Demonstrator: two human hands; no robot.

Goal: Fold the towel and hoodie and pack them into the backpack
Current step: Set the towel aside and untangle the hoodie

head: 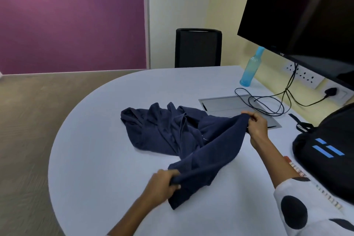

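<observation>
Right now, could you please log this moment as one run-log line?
stage: spreading hoodie | left hand: grips navy hoodie edge | right hand: pinches opposite edge | backpack: on table, unpacked

The black backpack (325, 159) and dark monitor (306, 15) are cut off at the right edge; the backpack hides most of a patterned strip (296, 168).

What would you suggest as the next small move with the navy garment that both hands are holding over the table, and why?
Probably draw the two hands apart and lay the navy garment flat on the table. The left hand and right hand each grip an edge, but the rest lies bunched and creased, so it cannot be folded neatly yet. The backpack waits at the right.
</observation>
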